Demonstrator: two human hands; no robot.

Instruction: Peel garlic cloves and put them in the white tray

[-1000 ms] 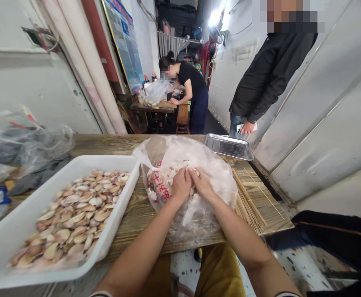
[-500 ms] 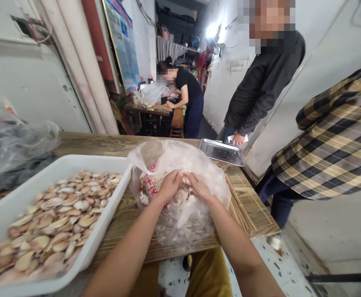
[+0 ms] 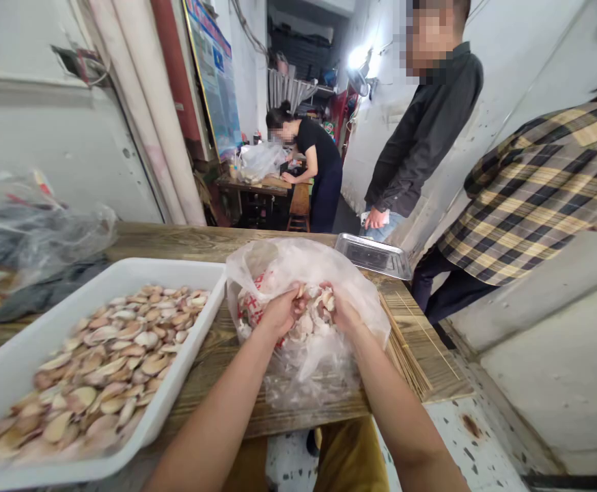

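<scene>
A translucent plastic bag (image 3: 324, 256) with red print lies open on the wooden table, holding garlic (image 3: 306, 328) and papery skins. Both my hands are inside its mouth. My left hand (image 3: 284, 313) has its fingers curled around a small piece of garlic, mostly hidden by the fingers. A broken piece of garlic bulb (image 3: 325, 299) with pale loose skin is in my right hand (image 3: 344, 311), held at the fingertips. A gap separates the two hands. To the left, a white tray (image 3: 196, 335) contains many separate garlic cloves (image 3: 108, 369).
Thin wooden skewers (image 3: 406, 348) lie right of the bag on the table (image 3: 216, 362). A metal tray (image 3: 373, 256) sits at the far edge. Plastic bags (image 3: 57, 239) are heaped at left. Two people stand at right; another bends over a table behind.
My hands, together on the garlic before, have drawn apart, each with a piece. The person in dark clothing and the one in plaid have shifted. The view has moved slightly.
</scene>
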